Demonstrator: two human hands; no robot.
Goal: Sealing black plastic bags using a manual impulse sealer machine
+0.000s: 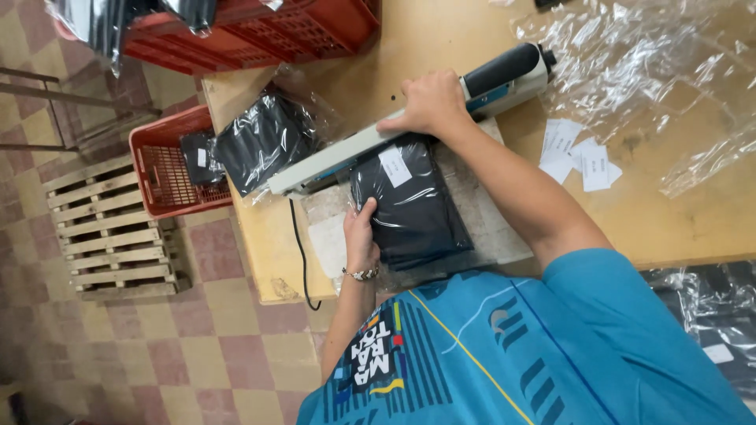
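The right hand (429,102) presses flat, palm down, on the sealer arm (346,153) — fingers spread over the bar, gripping nothing. The left hand (361,236) lies against the near edge of the black bag (409,205), fingers loosely curled on it. The bag rests on the surface (669,220), its far end under the sealer arm. Just beyond it lies another bagged item (264,142) — near a red crate (161,177). White labels (579,153) lie to the right, well apart.
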